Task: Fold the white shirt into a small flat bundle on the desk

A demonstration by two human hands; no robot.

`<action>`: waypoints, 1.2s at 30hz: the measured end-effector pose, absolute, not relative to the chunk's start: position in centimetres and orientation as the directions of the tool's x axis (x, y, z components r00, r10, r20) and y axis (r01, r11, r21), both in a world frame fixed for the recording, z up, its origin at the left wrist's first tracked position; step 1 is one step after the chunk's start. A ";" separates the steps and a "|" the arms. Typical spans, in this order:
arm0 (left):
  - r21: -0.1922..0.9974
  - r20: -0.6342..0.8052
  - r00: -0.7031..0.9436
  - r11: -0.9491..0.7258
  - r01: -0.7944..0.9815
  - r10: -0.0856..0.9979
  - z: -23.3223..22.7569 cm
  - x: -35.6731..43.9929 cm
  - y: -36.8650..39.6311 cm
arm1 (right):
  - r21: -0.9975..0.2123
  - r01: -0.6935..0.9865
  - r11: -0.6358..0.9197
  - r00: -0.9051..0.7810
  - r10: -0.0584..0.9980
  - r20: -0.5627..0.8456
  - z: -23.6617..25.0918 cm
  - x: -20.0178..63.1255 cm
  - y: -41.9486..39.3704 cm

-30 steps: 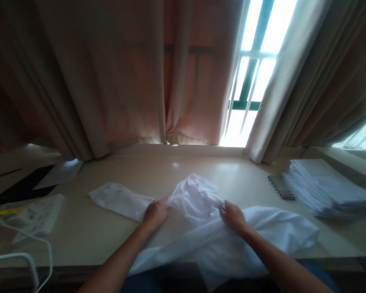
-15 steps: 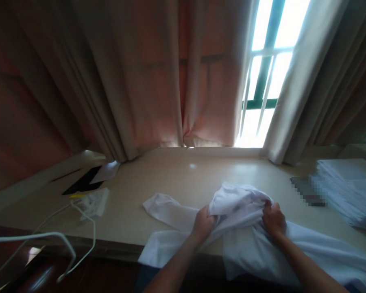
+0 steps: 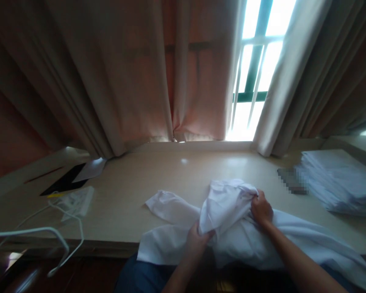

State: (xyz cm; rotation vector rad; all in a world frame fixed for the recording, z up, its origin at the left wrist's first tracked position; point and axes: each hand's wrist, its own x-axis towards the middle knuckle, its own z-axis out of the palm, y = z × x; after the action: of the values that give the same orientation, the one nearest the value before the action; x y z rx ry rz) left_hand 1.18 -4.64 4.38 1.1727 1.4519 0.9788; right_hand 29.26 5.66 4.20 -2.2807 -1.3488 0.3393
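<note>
A crumpled white shirt [image 3: 232, 203] lies across the front of the table, part of it hanging over the edge onto my lap. One sleeve-like strip [image 3: 171, 205] stretches to the left, and a long part of the cloth trails off to the right. My left hand [image 3: 198, 238] grips a bunched fold at its near left side, with the fingers partly hidden by fabric. At the upper right of the same bunch, my right hand [image 3: 262, 208] is closed on the cloth, pinching it at the fingertips.
A stack of folded white cloth [image 3: 338, 175] stands at the right, a blurred-out flat object [image 3: 293, 181] beside it. On the left are a white power strip [image 3: 82, 203], white cables [image 3: 57, 236], a black folder [image 3: 64, 179] and paper [image 3: 90, 170]. Curtains [image 3: 140, 81] hang behind the table [image 3: 134, 175].
My view has turned slightly right. My left hand has moved lower and nearer to me on the shirt, while my right hand keeps its hold and the bunched cloth has spread between them.
</note>
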 end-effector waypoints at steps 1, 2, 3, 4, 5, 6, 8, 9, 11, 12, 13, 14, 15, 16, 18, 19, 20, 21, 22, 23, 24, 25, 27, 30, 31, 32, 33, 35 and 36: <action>0.960 -0.211 -0.028 0.213 0.184 0.977 4.4 0.9 -4.5 | -0.510 0.763 -0.396 0.474 0.880 0.026 4.3 29.2 5.6; 0.959 -0.211 -0.008 0.209 0.192 0.977 4.6 0.6 -4.3 | -0.512 0.769 -0.383 0.463 0.886 0.032 4.4 29.2 5.6; 0.960 -0.203 0.016 0.195 0.203 0.979 5.0 0.4 -3.9 | -0.514 0.774 -0.371 0.453 0.891 0.040 4.4 29.2 5.5; 0.961 -0.189 0.037 0.177 0.212 0.981 5.7 0.3 -3.3 | -0.515 0.779 -0.358 0.444 0.895 0.049 4.4 29.1 5.5; 0.962 -0.178 0.054 0.162 0.219 0.983 6.4 0.1 -2.7 | -0.515 0.785 -0.346 0.435 0.899 0.059 4.5 29.1 5.4; 0.961 -0.180 0.062 0.162 0.224 0.982 7.1 0.0 -2.0 | -0.512 0.791 -0.335 0.425 0.903 0.066 4.5 29.1 5.4; 0.949 -0.228 0.064 0.207 0.239 0.972 8.5 -0.1 -0.5 | -0.509 0.804 -0.306 0.397 0.915 0.078 4.6 29.1 5.3; 0.939 -0.260 0.062 0.237 0.251 0.964 9.1 0.0 0.2 | -0.513 0.810 -0.285 0.378 0.922 0.085 4.7 29.1 5.2; 0.925 -0.295 0.067 0.267 0.270 0.953 9.8 0.2 1.5 | -0.543 0.803 -0.247 0.347 0.933 0.089 4.9 29.1 5.2; 0.924 -0.294 0.072 0.265 0.276 0.953 10.1 0.4 2.0 | -0.586 0.774 -0.240 0.345 0.936 0.073 5.1 29.2 5.2; 0.927 -0.285 0.078 0.255 0.276 0.955 10.2 0.6 2.5 | -0.643 0.727 -0.243 0.351 0.935 0.044 5.2 29.3 5.3; 0.931 -0.275 0.078 0.245 0.271 0.958 10.4 0.8 2.8 | -0.702 0.667 -0.251 0.358 0.934 0.006 5.4 29.5 5.4; 0.935 -0.265 0.074 0.238 0.263 0.961 10.6 1.0 3.1 | -0.754 0.602 -0.261 0.360 0.932 -0.036 5.6 29.7 5.5; 0.940 -0.254 0.066 0.230 0.252 0.965 10.9 1.1 3.3 | -0.796 0.543 -0.267 0.352 0.933 -0.073 6.0 29.9 5.6; 0.951 -0.229 0.045 0.213 0.223 0.972 11.8 1.0 3.6 | -0.841 0.474 -0.261 0.318 0.942 -0.113 7.0 30.6 5.7; 0.957 -0.215 0.033 0.204 0.205 0.976 12.3 0.8 3.6 | -0.860 0.446 -0.248 0.285 0.950 -0.127 7.6 31.0 5.5; 0.963 -0.200 0.021 0.192 0.187 0.980 13.0 0.4 3.5 | -0.893 0.386 -0.232 0.230 0.961 -0.151 8.5 31.4 5.2; 0.969 -0.184 0.008 0.180 0.171 0.983 13.8 -0.1 3.3 | -0.933 0.291 -0.214 0.154 0.972 -0.176 9.4 32.0 4.7; 0.975 -0.168 0.001 0.166 0.147 0.986 14.6 -0.8 3.0 | -0.965 0.168 -0.200 0.059 0.979 -0.193 10.4 32.6 4.1; 0.982 -0.155 0.012 0.152 0.110 0.988 15.3 -1.5 2.7 | -0.980 0.032 -0.195 -0.038 0.980 -0.196 11.3 33.2 3.4; 0.988 -0.148 0.048 0.145 0.062 0.988 15.9 -2.3 2.2 | -0.975 -0.095 -0.200 -0.119 0.975 -0.188 12.2 33.7 2.7; 0.989 -0.151 0.107 0.150 0.016 0.983 16.3 -3.1 1.6 | -0.958 -0.194 -0.211 -0.166 0.970 -0.180 12.9 34.2 2.0; 0.979 -0.191 0.251 0.202 -0.018 0.949 16.5 -4.2 0.4 | -0.934 -0.268 -0.237 -0.180 0.964 -0.193 13.5 34.8 0.9; 0.951 -0.308 0.313 0.281 0.129 0.899 14.7 -4.4 -1.2 | -0.923 -0.264 -0.279 -0.158 0.957 -0.244 12.2 34.2 0.2; 0.940 -0.333 0.299 0.290 0.181 0.894 13.8 -4.2 -1.5 | -0.921 -0.261 -0.291 -0.149 0.954 -0.259 11.3 33.6 0.1; 0.930 -0.348 0.280 0.292 0.223 0.895 12.9 -3.8 -1.7 | -0.918 -0.256 -0.305 -0.130 0.951 -0.279 10.4 33.1 0.1; 0.923 -0.354 0.259 0.290 0.254 0.899 12.1 -3.5 -1.9 | -0.913 -0.254 -0.319 -0.103 0.948 -0.302 9.5 32.5 0.1; 0.915 -0.351 0.220 0.282 0.290 0.910 10.9 -2.7 -1.9 | -0.904 -0.242 -0.354 -0.052 0.935 -0.352 8.1 31.5 0.1; 0.912 -0.347 0.200 0.280 0.300 0.916 10.6 -2.5 -1.8 | -0.900 -0.237 -0.366 -0.044 0.929 -0.367 7.7 31.2 0.0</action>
State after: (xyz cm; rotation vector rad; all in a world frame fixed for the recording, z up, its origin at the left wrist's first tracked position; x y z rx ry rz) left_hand -2.48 -1.80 10.58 1.2570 1.3419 0.6469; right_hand 31.15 0.01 7.68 -1.2860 -0.8199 1.5830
